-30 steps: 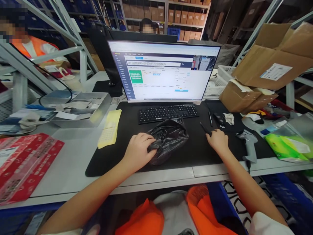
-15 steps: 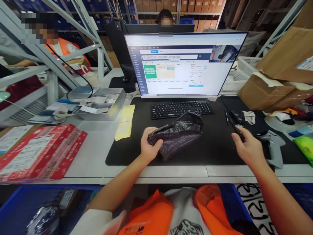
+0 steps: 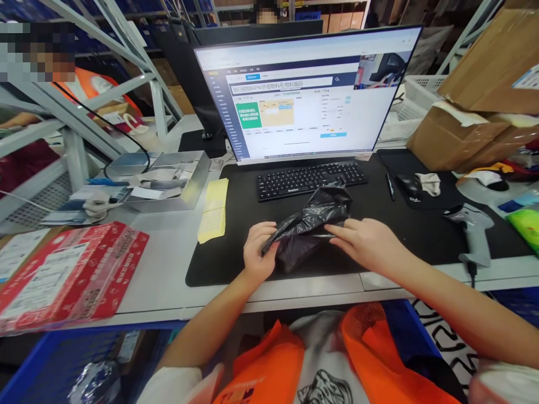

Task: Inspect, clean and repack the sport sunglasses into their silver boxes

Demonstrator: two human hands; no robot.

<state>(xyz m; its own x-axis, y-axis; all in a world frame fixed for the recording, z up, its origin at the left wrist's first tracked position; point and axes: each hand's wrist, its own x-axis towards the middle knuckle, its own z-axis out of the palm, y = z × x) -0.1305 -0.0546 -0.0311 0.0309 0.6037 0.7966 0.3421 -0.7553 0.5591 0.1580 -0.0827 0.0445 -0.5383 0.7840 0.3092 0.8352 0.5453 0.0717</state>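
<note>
A crumpled black plastic bag (image 3: pixel 322 207) lies on the black desk mat in front of the keyboard. My left hand (image 3: pixel 259 252) pinches its left end between thumb and fingers. Against the bag's right side is my right hand (image 3: pixel 366 241), fingers closed around a slim dark tool (image 3: pixel 322 235) that points left across the plastic. Most of that tool is hidden by the fingers, so its exact kind is unclear. Whatever the bag contains cannot be seen.
Behind the bag are a keyboard (image 3: pixel 311 180) and a lit monitor (image 3: pixel 295 106). A yellow paper stack (image 3: pixel 213 210) and red parcel (image 3: pixel 80 275) lie left. Right are a pen (image 3: pixel 390 186), mouse (image 3: pixel 407 185), barcode scanner (image 3: pixel 475 233) and cardboard boxes (image 3: pixel 458 140). Another person sits far left.
My right hand has moved left from beside the mouse to the bag, carrying the slim dark tool. My left hand keeps its hold on the bag. The camera view has tilted slightly.
</note>
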